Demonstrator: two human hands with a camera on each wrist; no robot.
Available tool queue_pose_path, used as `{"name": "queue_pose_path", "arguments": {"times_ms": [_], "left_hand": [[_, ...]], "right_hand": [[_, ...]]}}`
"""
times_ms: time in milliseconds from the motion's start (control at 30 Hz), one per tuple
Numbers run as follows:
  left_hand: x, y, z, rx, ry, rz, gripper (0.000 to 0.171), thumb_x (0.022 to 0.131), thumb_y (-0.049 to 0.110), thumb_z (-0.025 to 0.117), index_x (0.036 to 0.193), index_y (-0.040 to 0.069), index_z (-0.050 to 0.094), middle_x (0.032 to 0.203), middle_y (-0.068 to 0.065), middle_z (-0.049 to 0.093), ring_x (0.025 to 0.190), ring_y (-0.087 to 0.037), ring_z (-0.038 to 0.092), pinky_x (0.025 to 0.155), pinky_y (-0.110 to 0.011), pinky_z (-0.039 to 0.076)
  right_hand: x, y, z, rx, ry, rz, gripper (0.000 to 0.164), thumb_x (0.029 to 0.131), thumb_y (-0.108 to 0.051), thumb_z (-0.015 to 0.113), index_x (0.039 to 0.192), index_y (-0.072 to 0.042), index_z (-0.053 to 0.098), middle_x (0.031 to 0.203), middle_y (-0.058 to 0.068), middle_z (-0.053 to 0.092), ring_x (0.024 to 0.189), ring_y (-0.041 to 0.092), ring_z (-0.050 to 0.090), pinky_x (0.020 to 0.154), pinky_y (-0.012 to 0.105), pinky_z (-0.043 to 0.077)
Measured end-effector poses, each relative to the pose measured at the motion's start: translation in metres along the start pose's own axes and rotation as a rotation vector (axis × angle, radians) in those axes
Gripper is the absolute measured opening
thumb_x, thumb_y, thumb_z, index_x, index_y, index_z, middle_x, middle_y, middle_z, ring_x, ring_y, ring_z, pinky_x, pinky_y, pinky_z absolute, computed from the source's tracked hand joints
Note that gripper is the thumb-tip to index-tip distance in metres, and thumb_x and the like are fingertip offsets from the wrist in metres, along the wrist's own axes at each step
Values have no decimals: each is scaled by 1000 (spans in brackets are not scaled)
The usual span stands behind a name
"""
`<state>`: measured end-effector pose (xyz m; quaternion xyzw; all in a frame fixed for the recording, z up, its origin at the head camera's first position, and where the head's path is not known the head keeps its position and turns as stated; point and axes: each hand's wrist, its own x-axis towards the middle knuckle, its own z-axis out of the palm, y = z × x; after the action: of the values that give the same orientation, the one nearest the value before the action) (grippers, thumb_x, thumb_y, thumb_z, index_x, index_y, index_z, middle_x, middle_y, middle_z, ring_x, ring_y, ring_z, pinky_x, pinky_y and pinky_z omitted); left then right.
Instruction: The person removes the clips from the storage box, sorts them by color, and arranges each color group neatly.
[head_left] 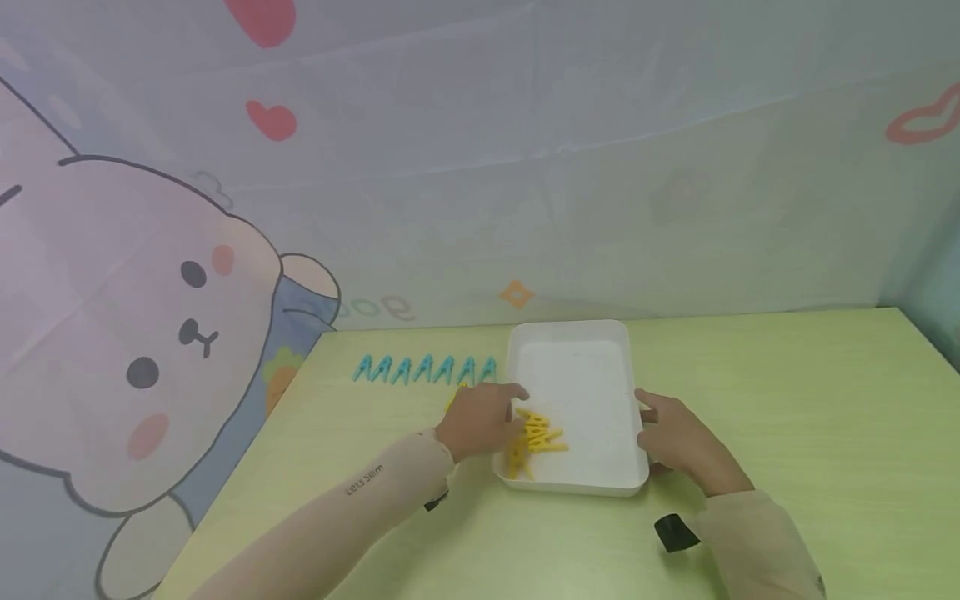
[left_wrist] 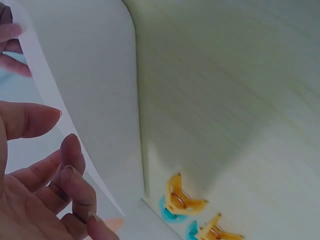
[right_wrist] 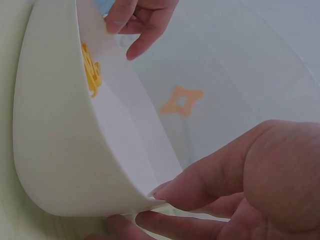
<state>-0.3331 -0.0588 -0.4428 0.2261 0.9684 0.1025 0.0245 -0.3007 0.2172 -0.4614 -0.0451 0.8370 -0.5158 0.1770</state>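
A white tray (head_left: 577, 367) lies on the table, with several yellow clothespins (head_left: 537, 433) heaped at its near left side. My left hand (head_left: 482, 419) is over the tray's left rim, thumb and fingertips apart and nothing visible between them. On the right, my right hand (head_left: 678, 435) pinches the tray's right side, the thumb (right_wrist: 187, 187) at the rim and the other fingers lower outside. Just beyond the left hand a yellow clothespin (head_left: 453, 395) is partly hidden on the table; the left wrist view shows two yellow clothespins (left_wrist: 182, 197) outside the tray.
Several turquoise clothespins (head_left: 423, 368) stand in a row left of the tray's far part. Behind the pale green table (head_left: 787, 400) hangs a printed cloth (head_left: 600, 208) with a cartoon rabbit. A black object (head_left: 677, 532) shows beside the right sleeve.
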Motion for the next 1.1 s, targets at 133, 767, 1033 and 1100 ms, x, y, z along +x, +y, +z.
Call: {"name": "queue_pose_path", "arguments": {"times_ms": [133, 767, 1033, 1100], "left_hand": [[4, 10, 6, 44, -70, 25, 38, 87, 22, 65, 124, 15, 68, 65, 12, 59, 64, -9, 53, 66, -34, 46], [3, 30, 17, 160, -169, 105, 29, 89, 24, 66, 117, 25, 73, 108, 12, 71, 97, -14, 63, 83, -43, 44], [4, 31, 25, 231, -113, 157, 29, 82, 17, 73, 108, 29, 77, 107, 15, 70, 94, -12, 63, 79, -41, 42], [4, 32, 25, 253, -105, 174, 29, 82, 18, 74, 107, 31, 77, 102, 13, 70, 86, -12, 61, 72, -37, 39]], "right_hand": [[0, 1, 0, -13, -2, -4, 77, 81, 9, 44, 152, 12, 15, 146, 40, 31, 119, 51, 52, 75, 46, 57], [0, 2, 1, 20, -10, -6, 76, 82, 9, 43, 153, 11, 13, 147, 40, 29, 117, 51, 54, 72, 46, 57], [-1, 0, 1, 6, -2, -16, 75, 82, 9, 43, 152, 12, 15, 146, 41, 30, 115, 51, 56, 70, 45, 58], [-1, 0, 0, 10, -3, -16, 75, 83, 9, 43, 152, 12, 14, 146, 41, 30, 114, 51, 56, 70, 45, 58]]}}
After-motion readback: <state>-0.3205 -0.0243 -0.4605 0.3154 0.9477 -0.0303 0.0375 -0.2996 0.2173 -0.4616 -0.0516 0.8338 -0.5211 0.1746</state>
